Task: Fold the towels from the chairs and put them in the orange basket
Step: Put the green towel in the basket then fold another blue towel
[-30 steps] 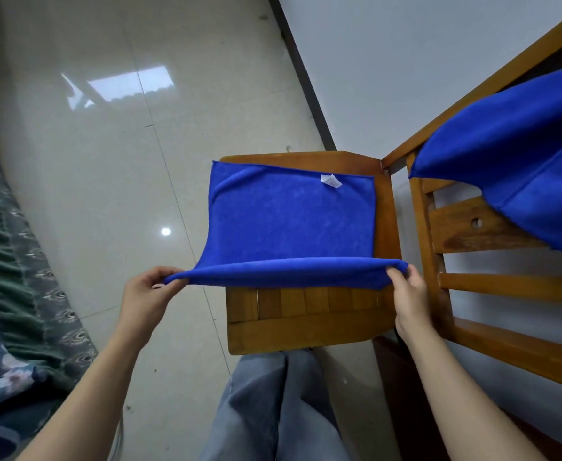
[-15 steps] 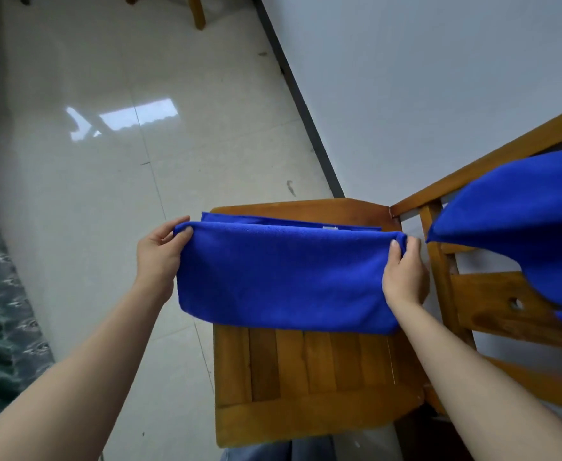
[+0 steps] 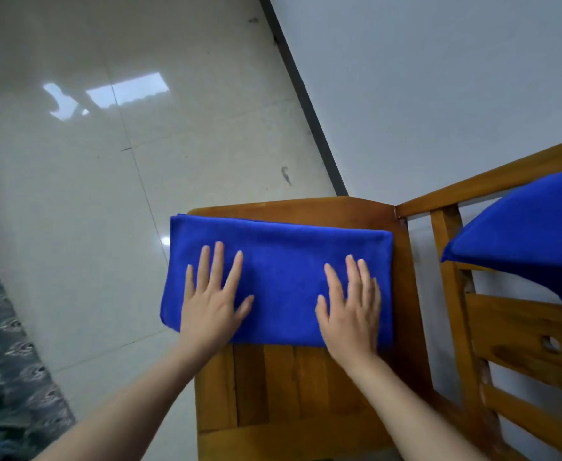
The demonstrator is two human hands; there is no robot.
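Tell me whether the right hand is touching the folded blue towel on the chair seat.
Touching. The head view shows the right hand lying flat, fingers spread, directly on the folded blue towel, no gap showing.

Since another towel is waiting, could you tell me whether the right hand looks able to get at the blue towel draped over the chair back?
Probably yes. The right hand lies flat and empty on the folded towel, and nothing stands between it and the draped towel to its right.
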